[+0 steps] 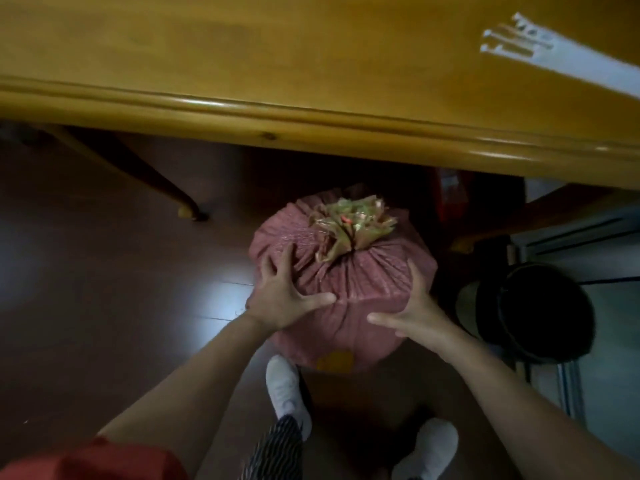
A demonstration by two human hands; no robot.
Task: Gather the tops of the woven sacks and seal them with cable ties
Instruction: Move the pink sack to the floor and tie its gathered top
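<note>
A full pink woven sack [363, 271] stands on the dark floor just under the table's edge. Its top is bunched into a greenish-yellow ruffle [349, 225] with a small red spot in the middle; a tie around the neck is not clearly visible. My left hand [287, 292] presses on the sack's left shoulder with fingers spread. My right hand [412, 306] rests against the sack's right side, fingers spread and thumb pointing left. A bundle of white cable ties [540, 46] lies on the table at the upper right.
A yellow wooden table [242, 81] fills the top of the view, one leg [156, 181] reaching the floor at left. A black round bin [540, 313] stands right of the sack. Something red [450, 192] sits behind it. My white shoes [287, 389] are below.
</note>
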